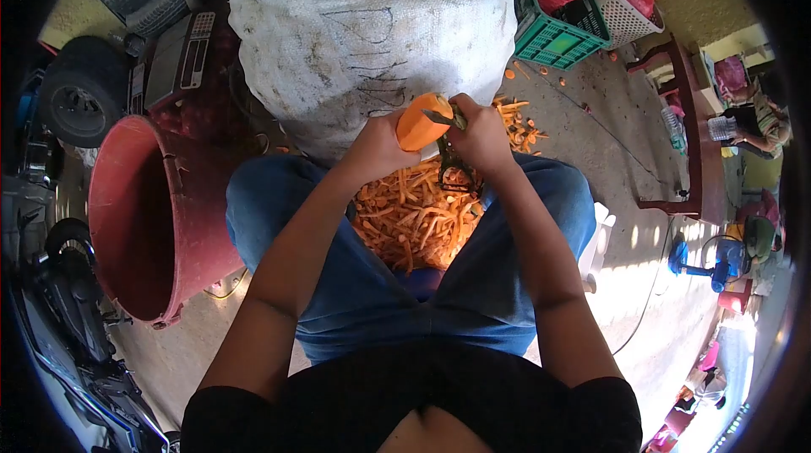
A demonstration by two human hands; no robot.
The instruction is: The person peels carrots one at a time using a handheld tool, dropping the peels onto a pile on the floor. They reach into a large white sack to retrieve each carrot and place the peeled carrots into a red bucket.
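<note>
My left hand [372, 151] is wrapped round a thick peeled carrot [417, 127], its broad end pointing up and right. In my right hand [478, 137] is a small knife [440, 118], its short dark blade lying against the carrot near the top. A dark frame-like tool [457, 174] hangs just below the right hand; what it is I cannot tell. Between my knees, under both hands, lies a heap of orange carrot peelings [420, 215].
A large white woven sack [372, 39] stands in front. To the left is a red tub [198, 217], its mouth facing left. More peelings and carrot pieces [521, 125] lie right of the sack. Beyond are a green crate [562, 46] and a white basket [623, 14]. A person [764, 119] is at far right.
</note>
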